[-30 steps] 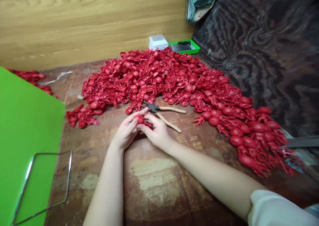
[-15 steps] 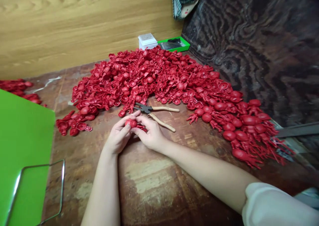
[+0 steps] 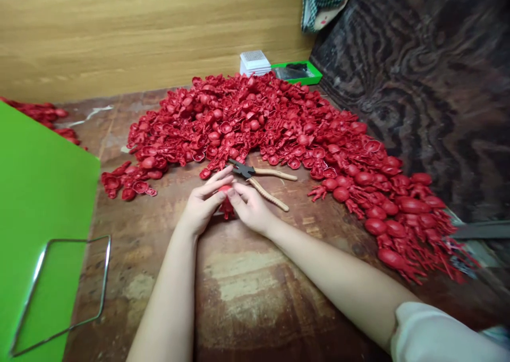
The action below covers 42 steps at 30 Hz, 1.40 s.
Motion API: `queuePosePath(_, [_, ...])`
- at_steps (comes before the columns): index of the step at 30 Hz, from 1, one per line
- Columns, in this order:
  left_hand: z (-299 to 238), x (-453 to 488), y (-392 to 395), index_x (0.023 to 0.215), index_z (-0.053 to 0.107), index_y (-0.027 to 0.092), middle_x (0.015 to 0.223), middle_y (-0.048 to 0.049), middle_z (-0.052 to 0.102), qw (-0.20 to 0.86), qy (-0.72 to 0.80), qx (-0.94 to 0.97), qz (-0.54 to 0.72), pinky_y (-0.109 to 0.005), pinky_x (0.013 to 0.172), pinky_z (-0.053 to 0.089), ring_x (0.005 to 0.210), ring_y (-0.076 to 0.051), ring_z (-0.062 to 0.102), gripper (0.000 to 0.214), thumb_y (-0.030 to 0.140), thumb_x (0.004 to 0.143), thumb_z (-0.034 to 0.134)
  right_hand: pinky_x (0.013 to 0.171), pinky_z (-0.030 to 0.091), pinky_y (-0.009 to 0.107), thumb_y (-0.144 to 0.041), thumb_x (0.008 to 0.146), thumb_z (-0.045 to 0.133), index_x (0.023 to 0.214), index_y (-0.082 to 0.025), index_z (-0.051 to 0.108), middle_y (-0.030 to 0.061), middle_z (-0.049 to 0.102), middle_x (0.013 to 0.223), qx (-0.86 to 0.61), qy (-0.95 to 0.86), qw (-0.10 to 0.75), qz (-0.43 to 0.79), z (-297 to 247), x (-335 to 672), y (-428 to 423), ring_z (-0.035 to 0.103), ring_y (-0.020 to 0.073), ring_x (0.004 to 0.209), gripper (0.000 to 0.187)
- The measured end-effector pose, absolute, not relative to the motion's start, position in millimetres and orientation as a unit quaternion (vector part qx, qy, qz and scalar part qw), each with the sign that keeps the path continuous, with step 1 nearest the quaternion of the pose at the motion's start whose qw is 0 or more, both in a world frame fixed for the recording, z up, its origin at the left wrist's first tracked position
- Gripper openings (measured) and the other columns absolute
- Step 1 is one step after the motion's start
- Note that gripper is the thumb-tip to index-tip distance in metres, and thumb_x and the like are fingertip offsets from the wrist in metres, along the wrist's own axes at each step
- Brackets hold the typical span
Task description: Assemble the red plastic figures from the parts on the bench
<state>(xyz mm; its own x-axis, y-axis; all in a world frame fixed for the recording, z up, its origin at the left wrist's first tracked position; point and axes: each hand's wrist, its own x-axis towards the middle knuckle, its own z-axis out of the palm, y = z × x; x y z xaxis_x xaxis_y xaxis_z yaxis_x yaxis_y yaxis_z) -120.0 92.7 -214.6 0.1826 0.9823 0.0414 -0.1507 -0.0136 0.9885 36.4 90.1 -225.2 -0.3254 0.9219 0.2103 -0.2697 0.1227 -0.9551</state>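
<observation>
My left hand and right hand curve toward each other just above the wooden bench, pressing a red piece between them with the fingers close together. Only its rounded top and a few thin red limbs below show; my fingers hide the rest. My white sleeve covers my right upper arm.

Just past my fingertips lie the pliers, with a black metal head and tan handles spread apart. At my left is a green board with a wire frame on it.

Beyond the pliers, a big heap of moulded red pieces curves across the bench, with a small cluster at its left end and more red pieces behind the board. Farther back, a white box and a green tray sit by the wooden wall. A dark patterned cloth hangs at the right, with a checked cloth above it.
</observation>
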Motion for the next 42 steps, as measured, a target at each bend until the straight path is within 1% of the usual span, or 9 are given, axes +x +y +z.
queuePosePath(5, [-218, -109, 92, 0.153, 0.063, 0.032, 0.17, -0.0125, 0.051, 0.604, 0.364, 0.513, 0.49, -0.049, 0.126, 0.046, 0.158, -0.038, 0.046, 0.09, 0.048, 0.072, 0.098, 0.07, 0.059, 0.033, -0.071, 0.09, 0.068, 0.085, -0.022, 0.067, 0.0024, 0.069, 0.082, -0.279, -0.376, 0.456, 0.757, -226, 39, 92, 0.065, 0.019, 0.072, 0.049])
queuePosePath(9, [-219, -104, 89, 0.153, 0.063, 0.024, 0.161, -0.0173, 0.061, 0.645, 0.363, 0.504, 0.444, -0.047, 0.12, 0.051, 0.148, -0.04, 0.058, 0.095, 0.045, 0.068, 0.101, 0.052, 0.053, 0.029, -0.054, 0.09, 0.057, 0.08, -0.02, 0.065, 0.0015, 0.064, 0.067, -0.257, -0.281, 0.407, 0.83, -223, 47, 97, 0.057, 0.0166, 0.053, 0.036])
queuePosePath(13, [-219, -107, 86, 0.149, 0.067, 0.023, 0.116, -0.0123, 0.083, 0.688, 0.37, 0.466, 0.416, -0.038, 0.085, 0.065, 0.095, -0.027, 0.079, 0.082, 0.046, 0.076, 0.096, 0.046, 0.051, 0.03, -0.052, 0.093, 0.05, 0.071, -0.021, 0.062, 0.0004, 0.058, 0.055, -0.254, -0.27, 0.39, 0.843, -222, 51, 99, 0.055, 0.0183, 0.047, 0.04])
queuePosePath(17, [-219, -109, 87, 0.15, 0.067, 0.027, 0.08, -0.0019, 0.074, 0.724, 0.369, 0.424, 0.4, -0.031, 0.06, 0.059, 0.059, -0.016, 0.066, 0.081, 0.047, 0.077, 0.095, 0.046, 0.05, 0.029, -0.065, 0.096, 0.056, 0.061, -0.022, 0.055, -0.0014, 0.053, 0.05, -0.255, -0.283, 0.377, 0.844, -223, 48, 99, 0.052, 0.0157, 0.044, 0.055])
queuePosePath(22, [-214, -108, 89, 0.137, 0.077, 0.027, 0.081, -0.0048, 0.074, 0.72, 0.366, 0.418, 0.416, -0.026, 0.053, 0.055, 0.056, -0.013, 0.061, 0.063, 0.049, 0.079, 0.093, 0.051, 0.048, 0.026, -0.067, 0.094, 0.07, 0.071, -0.022, 0.056, -0.0043, 0.058, 0.056, -0.274, -0.3, 0.397, 0.823, -223, 44, 99, 0.051, 0.0123, 0.046, 0.052])
queuePosePath(26, [-212, -111, 91, 0.132, 0.08, 0.025, 0.084, -0.0028, 0.074, 0.719, 0.344, 0.432, 0.423, -0.022, 0.055, 0.051, 0.062, -0.012, 0.064, 0.059, 0.039, 0.077, 0.095, 0.064, 0.056, 0.03, -0.064, 0.094, 0.065, 0.056, -0.023, 0.05, -0.0013, 0.056, 0.054, -0.274, -0.315, 0.404, 0.814, -221, 47, 102, 0.056, 0.0151, 0.057, 0.058])
queuePosePath(29, [-215, -106, 94, 0.133, 0.078, 0.022, 0.086, -0.005, 0.078, 0.699, 0.349, 0.442, 0.44, -0.028, 0.065, 0.056, 0.071, -0.018, 0.072, 0.061, 0.049, 0.08, 0.091, 0.069, 0.056, 0.033, -0.065, 0.096, 0.057, 0.047, -0.023, 0.046, 0.0, 0.05, 0.051, -0.255, -0.336, 0.412, 0.808, -219, 50, 102, 0.054, 0.0164, 0.058, 0.065])
queuePosePath(35, [-214, -70, 97, 0.107, 0.08, 0.02, 0.109, -0.0104, 0.084, 0.58, 0.412, 0.378, 0.592, -0.034, 0.085, 0.063, 0.106, -0.027, 0.079, 0.072, 0.081, 0.101, 0.041, 0.063, 0.05, 0.033, -0.07, 0.103, 0.037, 0.043, -0.025, 0.046, 0.0016, 0.045, 0.049, -0.223, -0.352, 0.442, 0.794, -213, 50, 98, 0.05, 0.0171, 0.055, 0.076])
queuePosePath(42, [-220, -66, 99, 0.098, 0.078, 0.022, 0.094, -0.009, 0.082, 0.553, 0.437, 0.386, 0.595, -0.036, 0.084, 0.065, 0.104, -0.027, 0.08, 0.085, 0.088, 0.099, 0.025, 0.054, 0.044, 0.031, -0.07, 0.106, 0.027, 0.043, -0.027, 0.04, 0.0002, 0.04, 0.039, -0.243, -0.346, 0.411, 0.808, -209, 51, 94, 0.041, 0.0152, 0.043, 0.078])
